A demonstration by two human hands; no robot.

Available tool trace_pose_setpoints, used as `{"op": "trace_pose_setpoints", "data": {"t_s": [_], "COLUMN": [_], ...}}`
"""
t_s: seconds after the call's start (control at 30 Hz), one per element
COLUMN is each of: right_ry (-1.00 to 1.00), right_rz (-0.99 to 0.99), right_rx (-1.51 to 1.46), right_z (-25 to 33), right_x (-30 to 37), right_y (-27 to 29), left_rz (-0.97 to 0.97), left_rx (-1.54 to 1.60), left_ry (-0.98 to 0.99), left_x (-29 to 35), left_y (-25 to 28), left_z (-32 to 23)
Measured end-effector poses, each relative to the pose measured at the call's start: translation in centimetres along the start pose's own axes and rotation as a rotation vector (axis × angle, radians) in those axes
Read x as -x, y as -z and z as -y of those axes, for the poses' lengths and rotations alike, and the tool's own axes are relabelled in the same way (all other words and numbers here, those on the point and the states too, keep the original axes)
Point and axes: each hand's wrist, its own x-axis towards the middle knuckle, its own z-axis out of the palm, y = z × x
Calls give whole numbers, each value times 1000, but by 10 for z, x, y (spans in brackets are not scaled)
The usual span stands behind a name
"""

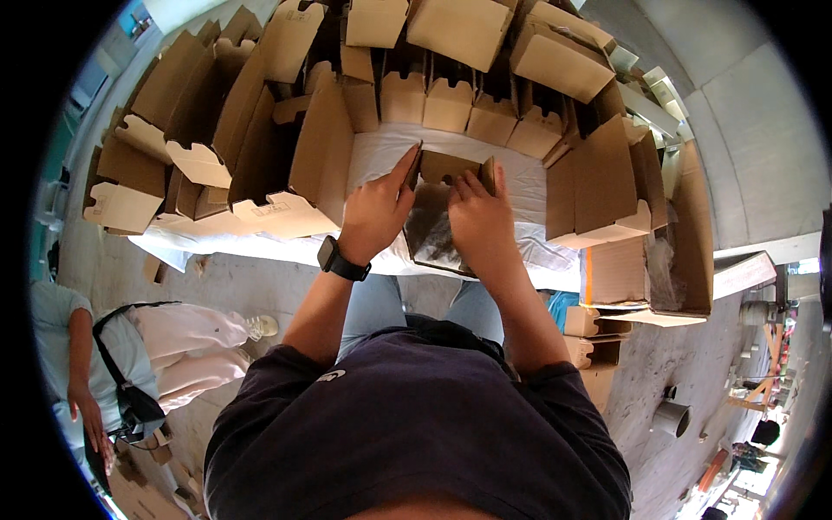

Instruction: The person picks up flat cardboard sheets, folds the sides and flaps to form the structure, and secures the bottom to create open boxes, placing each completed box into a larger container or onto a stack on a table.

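An open brown cardboard box [436, 166] lies in front of me on a white cloth-like sheet [373, 143]. Its far wall has a small notch, and something greyish and slightly shiny [429, 225] covers its inside; what that is I cannot make out. My left hand [379, 206] grips the box's left side wall, index finger stretched up along it and thumb on the inner side. Over the right side wall bends my right hand [479, 215], its fingers on the inside of the box near the far right corner.
Rows of open cardboard boxes stand to the left [299, 156], along the back [451, 102] and to the right [598, 186]. A larger carton [693, 234] holds clear plastic. More boxes [598, 347] sit below on the right. Another person [156, 347] stands at the lower left.
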Motion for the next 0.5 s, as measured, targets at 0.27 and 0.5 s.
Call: {"op": "trace_pose_setpoints", "data": {"t_s": [0.27,0.5], "right_ry": [-61,-36], "right_rz": [155,112], "right_rx": [52,59], "right_z": [6,-3], "right_x": [2,-1], "right_y": [2,-6], "left_rz": [-7,39], "left_rx": [74,202], "left_ry": [-181,-264], "left_x": [0,-7], "left_y": [-3,-7], "left_z": [7,11]}}
